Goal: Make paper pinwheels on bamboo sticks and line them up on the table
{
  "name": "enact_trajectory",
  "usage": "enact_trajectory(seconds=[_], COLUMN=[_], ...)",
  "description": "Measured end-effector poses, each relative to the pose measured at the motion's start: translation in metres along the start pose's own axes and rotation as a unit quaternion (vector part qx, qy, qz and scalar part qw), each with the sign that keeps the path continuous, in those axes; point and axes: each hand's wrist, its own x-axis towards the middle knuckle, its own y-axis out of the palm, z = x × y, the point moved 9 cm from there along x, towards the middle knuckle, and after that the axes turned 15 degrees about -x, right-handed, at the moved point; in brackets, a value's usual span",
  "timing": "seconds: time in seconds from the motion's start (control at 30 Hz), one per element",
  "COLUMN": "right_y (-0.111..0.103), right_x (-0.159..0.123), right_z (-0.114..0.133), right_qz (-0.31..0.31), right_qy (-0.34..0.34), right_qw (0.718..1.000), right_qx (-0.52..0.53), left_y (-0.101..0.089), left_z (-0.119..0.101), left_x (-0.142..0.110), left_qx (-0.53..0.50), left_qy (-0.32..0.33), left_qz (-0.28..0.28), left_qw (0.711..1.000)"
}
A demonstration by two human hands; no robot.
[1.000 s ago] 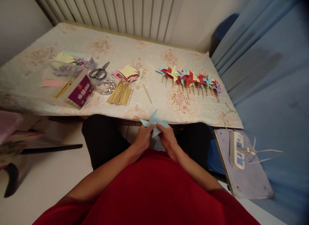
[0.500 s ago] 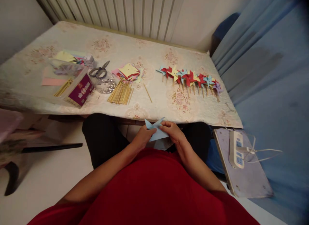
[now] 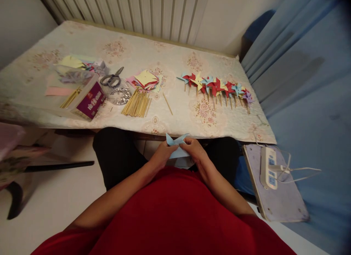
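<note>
A light blue paper sheet point(image 3: 179, 153), cut and partly bent up into points at its far side, is held low over my lap. My left hand point(image 3: 163, 152) pinches its left side with the thumb on top. On the other side, my right hand point(image 3: 194, 148) has its thumb and fingers closed on the paper. Beyond them on the table lie a single thin stick point(image 3: 167, 103), a bundle of golden sticks point(image 3: 136, 104) and a pile of coloured paper squares point(image 3: 146, 79). Finished paper pinwheels point(image 3: 215, 87) on sticks lie in a row to the right.
At the left are a clear box with a purple label point(image 3: 92, 101), scissors point(image 3: 112, 79) and a bag of small shiny pieces point(image 3: 120, 96). A power strip point(image 3: 268, 168) with cables rests on a small board point(image 3: 287, 200) at the right, beside a blue curtain point(image 3: 307, 83).
Both hands still hold the blue paper in nearly the same place. Its near edge has tilted slightly, and my right fingers have shifted a little over it.
</note>
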Motion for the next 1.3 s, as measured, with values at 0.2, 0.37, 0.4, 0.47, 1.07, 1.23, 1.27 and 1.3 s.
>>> enact_trajectory(seconds=[0.2,0.37,0.4,0.47,1.07,1.23,1.27,1.3], right_y=[-0.008,-0.047,-0.05,-0.05,-0.007,-0.003,-0.003,-0.003], right_x=[-0.001,-0.021,-0.026,-0.032,-0.036,-0.033,-0.033,-0.033], right_z=[0.002,0.019,0.023,0.028,0.03,0.028,0.028,0.028], right_qz=[-0.024,-0.182,-0.192,-0.179,-0.016,-0.035,-0.041,-0.045], right_qy=[-0.015,-0.048,-0.058,-0.076,-0.101,-0.079,-0.075,-0.073], right_qw=[1.0,0.98,0.977,0.978,0.994,0.996,0.996,0.996], right_qx=[0.007,-0.066,-0.072,-0.076,-0.041,0.0,0.005,0.008], left_y=[-0.002,-0.011,-0.014,-0.017,-0.005,0.004,0.004,0.005], left_z=[-0.003,-0.006,-0.006,-0.005,-0.014,-0.022,-0.023,-0.024], left_x=[-0.002,0.001,0.002,0.005,0.001,-0.004,-0.005,-0.005], left_qx=[-0.026,-0.049,-0.053,-0.064,-0.077,-0.057,-0.056,-0.055], left_qy=[-0.015,0.001,0.007,0.011,0.034,0.059,0.064,0.069], left_qz=[-0.017,-0.048,-0.055,-0.065,-0.016,0.016,0.016,0.016], left_qw=[0.999,0.998,0.997,0.996,0.996,0.996,0.996,0.996])
